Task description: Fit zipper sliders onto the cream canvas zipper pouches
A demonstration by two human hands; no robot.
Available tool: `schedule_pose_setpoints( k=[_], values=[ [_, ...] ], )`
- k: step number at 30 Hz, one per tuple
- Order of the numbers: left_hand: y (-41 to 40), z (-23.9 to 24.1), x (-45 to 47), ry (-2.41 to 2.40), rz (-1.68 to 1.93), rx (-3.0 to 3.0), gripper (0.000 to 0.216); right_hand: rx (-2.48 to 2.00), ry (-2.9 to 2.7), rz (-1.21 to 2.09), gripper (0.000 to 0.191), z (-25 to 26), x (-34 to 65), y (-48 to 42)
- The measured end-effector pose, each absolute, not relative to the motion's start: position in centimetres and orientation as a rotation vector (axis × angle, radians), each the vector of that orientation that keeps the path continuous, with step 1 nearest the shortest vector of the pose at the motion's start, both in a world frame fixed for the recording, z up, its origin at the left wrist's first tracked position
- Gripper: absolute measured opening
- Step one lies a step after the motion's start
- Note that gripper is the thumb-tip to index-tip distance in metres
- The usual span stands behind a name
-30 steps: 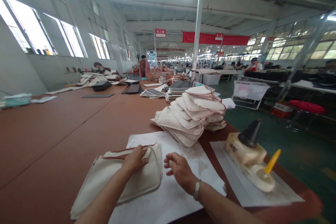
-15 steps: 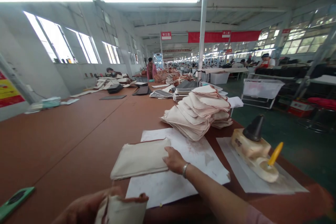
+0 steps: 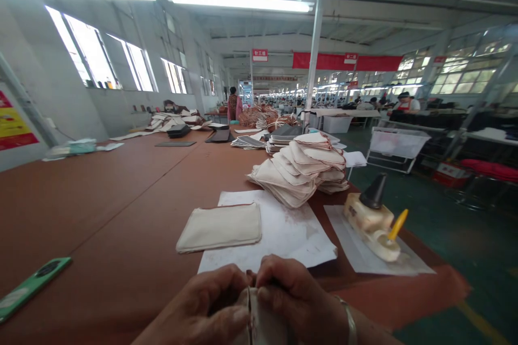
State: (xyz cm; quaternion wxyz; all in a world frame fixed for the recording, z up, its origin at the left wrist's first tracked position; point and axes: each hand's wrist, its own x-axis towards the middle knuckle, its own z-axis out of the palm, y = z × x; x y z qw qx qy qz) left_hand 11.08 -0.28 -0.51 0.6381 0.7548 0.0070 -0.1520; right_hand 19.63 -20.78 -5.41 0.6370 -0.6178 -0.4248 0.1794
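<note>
Close to my body, at the bottom of the head view, a cream fabric piece (image 3: 265,319) with a dark seam is pinched by both hands. My left hand (image 3: 210,302) grips its left side, and my right hand (image 3: 295,296) holds the right side near the top edge. The lower part of the piece is cut off by the frame. Just beyond my hands, another flat cream fabric piece (image 3: 220,227) with brown edging lies partly on a white paper sheet (image 3: 291,232) and partly on the brown table.
A leaning stack of cream pieces (image 3: 291,172) stands beyond the paper. At right, a glue container (image 3: 368,221) with a black cone and yellow-handled tool sits on paper. A green phone (image 3: 34,288) lies at left. A person (image 3: 233,105) stands far back.
My right hand has left the flat fabric piece on the paper and come back to join my left hand on the held piece. The view has shifted slightly.
</note>
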Motion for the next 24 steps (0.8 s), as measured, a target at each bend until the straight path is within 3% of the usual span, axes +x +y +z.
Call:
schedule_pose_setpoints(
  k=[5,16,24],
  values=[
    [-2.3,-0.2,11.3,0.013,-0.425,1.502,0.041,-1.546,-1.052,0.317,0.024,-4.9,18.6,-21.8],
    [-3.8,-0.9,11.2,0.068,-0.459,1.664,0.033,-1.438,-0.833,0.688,0.041,-5.1,18.5,-22.4],
    [-4.0,-2.7,11.6,0.086,-0.304,1.987,0.022,-1.587,-0.657,0.609,0.008,-4.7,18.1,-21.9]
  ],
)
